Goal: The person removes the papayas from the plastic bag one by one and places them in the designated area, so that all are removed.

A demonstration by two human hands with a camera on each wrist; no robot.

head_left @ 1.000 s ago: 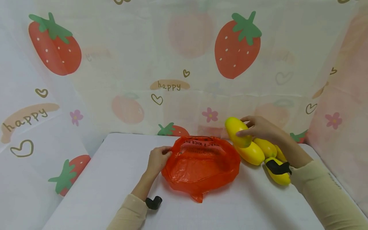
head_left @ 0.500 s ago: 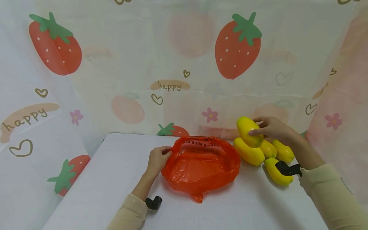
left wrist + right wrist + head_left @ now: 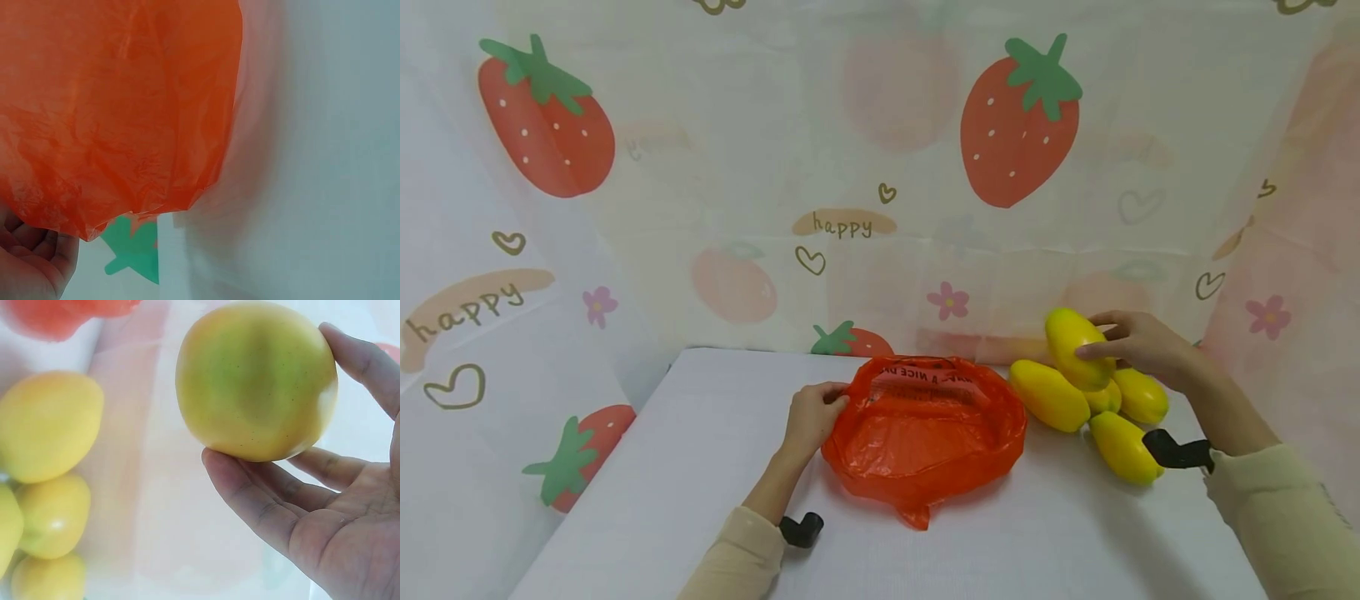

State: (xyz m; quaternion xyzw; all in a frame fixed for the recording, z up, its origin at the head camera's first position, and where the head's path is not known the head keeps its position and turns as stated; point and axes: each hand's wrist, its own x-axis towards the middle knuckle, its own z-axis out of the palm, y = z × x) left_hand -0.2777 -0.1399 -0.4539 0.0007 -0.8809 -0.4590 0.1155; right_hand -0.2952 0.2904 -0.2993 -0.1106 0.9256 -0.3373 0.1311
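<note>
My right hand (image 3: 1153, 348) holds a yellow mango (image 3: 1071, 342) off the table, gripped between thumb and fingertips. Its rounded end, tinged green, faces the camera in the right wrist view, where the thumb and fingers (image 3: 250, 487) press on opposite sides. Below it lies a group of yellow mangoes: one on the left (image 3: 1048, 396), one partly hidden behind the held fruit (image 3: 1103, 402), another to the right (image 3: 1141, 397) and one in front (image 3: 1123, 448). My left hand (image 3: 808, 421) pinches the left rim of a red plastic bag (image 3: 917, 446), which sits with its mouth spread upward.
Everything rests on a white-covered table (image 3: 715, 400). A strawberry-printed curtain (image 3: 737, 167) rises behind it and on both sides. Black wrist mounts (image 3: 1176, 450) show at both sleeves. Printed lettering is visible on the bag's inner back wall.
My right hand has moved to the right with the held mango, away from the bag and over the other mangoes. The left hand and the bag have stayed put.
</note>
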